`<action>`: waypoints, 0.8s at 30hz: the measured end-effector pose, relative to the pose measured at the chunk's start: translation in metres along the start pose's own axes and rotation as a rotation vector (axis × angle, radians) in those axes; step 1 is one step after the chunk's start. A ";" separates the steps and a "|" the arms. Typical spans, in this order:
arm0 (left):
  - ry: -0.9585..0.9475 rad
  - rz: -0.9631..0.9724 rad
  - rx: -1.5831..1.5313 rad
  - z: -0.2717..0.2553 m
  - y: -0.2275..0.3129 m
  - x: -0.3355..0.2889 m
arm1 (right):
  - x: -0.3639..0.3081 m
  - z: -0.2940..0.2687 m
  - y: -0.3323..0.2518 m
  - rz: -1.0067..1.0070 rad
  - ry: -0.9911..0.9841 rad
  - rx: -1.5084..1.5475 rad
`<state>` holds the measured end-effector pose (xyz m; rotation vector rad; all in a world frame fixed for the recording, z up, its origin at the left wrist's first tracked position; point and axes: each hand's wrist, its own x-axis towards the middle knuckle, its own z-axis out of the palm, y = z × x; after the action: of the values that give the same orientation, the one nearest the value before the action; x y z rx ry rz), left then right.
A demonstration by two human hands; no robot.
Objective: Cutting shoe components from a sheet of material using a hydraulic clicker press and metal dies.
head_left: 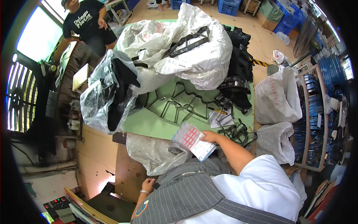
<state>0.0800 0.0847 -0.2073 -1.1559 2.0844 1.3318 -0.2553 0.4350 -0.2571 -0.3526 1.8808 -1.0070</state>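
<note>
Pale green surface (149, 123) space is covered by crumpled white plastic sacking (209, 67), in whose folds one black strap-like piece (189, 47) is cradled; black material (118, 87) is held in one clear plastic bag (91, 100). Two white sacks (278, 99) are stood at right. White paper sheets with a red grid (189, 138) are pinched at the near edge by the right hand (210, 137), its arm bent; the left hand (148, 185) is lowered, fingers curled, whether anything is held cannot be told.

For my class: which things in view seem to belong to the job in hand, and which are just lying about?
Likely part of the job:
- printed sheets with a red grid, held in the right hand

Apparently just lying about:
- white sack on the green table
- clear plastic bag below the table's near edge
- blue crate on the floor
</note>
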 end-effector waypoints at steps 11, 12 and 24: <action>-0.005 -0.026 -0.043 0.000 -0.028 0.017 | 0.012 0.000 0.006 0.389 0.628 -0.226; -0.008 0.010 0.032 -0.001 -0.028 0.018 | 0.012 0.003 0.002 0.389 0.621 -0.238; 0.109 -0.204 -0.283 -0.011 -0.105 0.043 | 0.061 0.035 -0.078 -0.223 0.805 -0.710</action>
<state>0.1415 0.0354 -0.2891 -1.5454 1.8288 1.5263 -0.2705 0.3325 -0.2422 -0.6401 2.9818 -0.6120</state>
